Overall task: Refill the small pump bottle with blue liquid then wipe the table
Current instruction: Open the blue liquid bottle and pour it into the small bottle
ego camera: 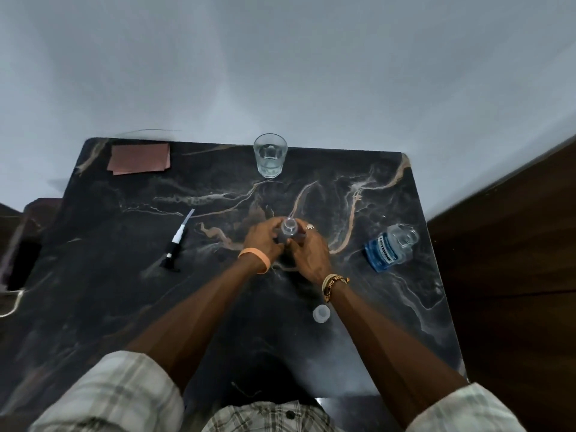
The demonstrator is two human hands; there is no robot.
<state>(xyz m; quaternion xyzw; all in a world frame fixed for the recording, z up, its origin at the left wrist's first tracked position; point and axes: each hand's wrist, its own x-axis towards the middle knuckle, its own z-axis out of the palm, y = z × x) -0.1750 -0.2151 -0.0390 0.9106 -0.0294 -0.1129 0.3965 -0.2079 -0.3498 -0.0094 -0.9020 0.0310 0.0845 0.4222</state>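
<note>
Both hands, left hand and right hand, have their fingers closed around the small pump bottle, upright and uncapped mid-surface. The mouthwash bottle stands open to its right, the pump head lies well to its left. Best steady the small bottle one-handed and pour slowly into its narrow neck. The folded cloth waits far left.

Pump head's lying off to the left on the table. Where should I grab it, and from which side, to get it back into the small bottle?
Grip the pump head around its black-and-white collar, coming from above with the left hand, the nearer one. It lies flat, its thin clear tube pointing away toward the wall and its black top nearest you, so a mid-body pinch probably lets you swing the tube down into the open small bottle.
</note>
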